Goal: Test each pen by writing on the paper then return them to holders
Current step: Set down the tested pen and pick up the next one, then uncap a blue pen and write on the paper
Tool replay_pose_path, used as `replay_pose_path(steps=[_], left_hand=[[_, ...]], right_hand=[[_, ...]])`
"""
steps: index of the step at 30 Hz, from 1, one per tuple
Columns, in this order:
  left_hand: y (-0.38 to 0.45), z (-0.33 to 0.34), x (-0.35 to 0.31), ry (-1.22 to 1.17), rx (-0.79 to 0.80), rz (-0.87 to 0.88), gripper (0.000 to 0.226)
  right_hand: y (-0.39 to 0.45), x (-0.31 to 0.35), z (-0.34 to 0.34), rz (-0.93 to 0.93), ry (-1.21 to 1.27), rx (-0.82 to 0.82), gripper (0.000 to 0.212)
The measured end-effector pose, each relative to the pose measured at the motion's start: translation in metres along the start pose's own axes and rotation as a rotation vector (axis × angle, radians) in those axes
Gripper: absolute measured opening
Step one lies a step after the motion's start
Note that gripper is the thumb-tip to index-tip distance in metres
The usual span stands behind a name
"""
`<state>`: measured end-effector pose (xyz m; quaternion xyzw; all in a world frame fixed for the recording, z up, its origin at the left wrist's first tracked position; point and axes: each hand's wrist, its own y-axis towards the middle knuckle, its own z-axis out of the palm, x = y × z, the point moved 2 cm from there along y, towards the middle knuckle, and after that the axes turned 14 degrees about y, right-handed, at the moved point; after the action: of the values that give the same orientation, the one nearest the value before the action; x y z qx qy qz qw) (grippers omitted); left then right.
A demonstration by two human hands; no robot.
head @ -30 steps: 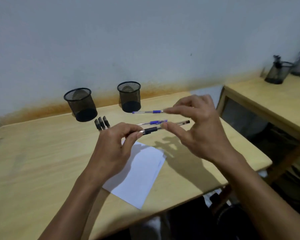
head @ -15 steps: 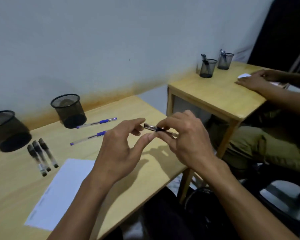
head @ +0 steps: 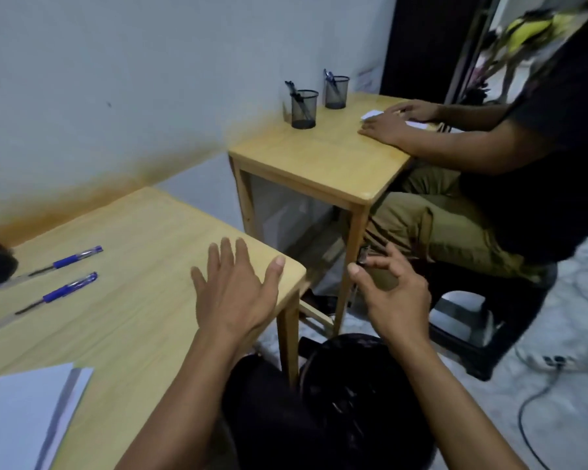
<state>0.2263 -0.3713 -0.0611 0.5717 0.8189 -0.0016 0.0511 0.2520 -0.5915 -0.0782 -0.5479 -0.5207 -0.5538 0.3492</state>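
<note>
Paper [head: 17, 415] sits at the near-left corner of the surface [head: 143, 320]; two blue pens [head: 56, 293] lie beyond it, holder barely in frame. Left hand [head: 233, 293] hovers flat, fingers spread, holding nothing. Right hand [head: 391, 293] is off the edge, fingers loosely curled (something small and dark at the fingertips, cannot tell what). Half a second ago both hands pinched a black pen; now they're apart, view swung right. Next: look back, pick one pen.

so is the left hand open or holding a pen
Open. The left hand lies spread over the table corner, its fingers straight, with nothing in it. Both blue pens lie on the table apart from it.
</note>
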Motion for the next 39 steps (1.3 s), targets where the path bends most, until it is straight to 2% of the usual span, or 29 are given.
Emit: replay_pose_path(steps=[7, 9, 11, 13, 19, 22, 29, 34, 39], left_hand=[[0.006, 0.011, -0.001, 0.133, 0.025, -0.013, 0.097], [0.006, 0.012, 0.000, 0.139, 0.016, -0.009, 0.097], [0.006, 0.014, -0.001, 0.141, 0.004, -0.003, 0.098], [0.006, 0.014, -0.001, 0.146, -0.005, 0.000, 0.098], [0.006, 0.016, -0.001, 0.154, -0.022, 0.011, 0.099], [0.006, 0.014, -0.002, 0.135, -0.027, 0.013, 0.099], [0.005, 0.012, -0.002, 0.073, -0.027, 0.003, 0.088], [-0.012, -0.020, 0.003, -0.221, -0.079, -0.029, 0.068], [-0.041, -0.060, 0.033, -0.379, -0.221, -0.032, 0.057]], right_hand=[[-0.013, -0.060, -0.015, 0.202, -0.014, -0.050, 0.015], [-0.019, -0.070, -0.018, 0.248, 0.012, -0.055, 0.032], [-0.023, -0.074, -0.021, 0.294, 0.030, -0.055, 0.061], [-0.024, -0.075, -0.024, 0.320, 0.042, -0.057, 0.082], [-0.024, -0.081, -0.022, 0.352, 0.060, -0.024, 0.104], [-0.023, -0.077, -0.021, 0.312, 0.022, 0.011, 0.105], [-0.027, -0.044, -0.014, 0.147, -0.024, 0.127, 0.090], [-0.024, 0.008, 0.002, 0.030, 0.034, 0.217, 0.076], [-0.026, 0.058, 0.051, -0.019, 0.237, 0.423, 0.066]])
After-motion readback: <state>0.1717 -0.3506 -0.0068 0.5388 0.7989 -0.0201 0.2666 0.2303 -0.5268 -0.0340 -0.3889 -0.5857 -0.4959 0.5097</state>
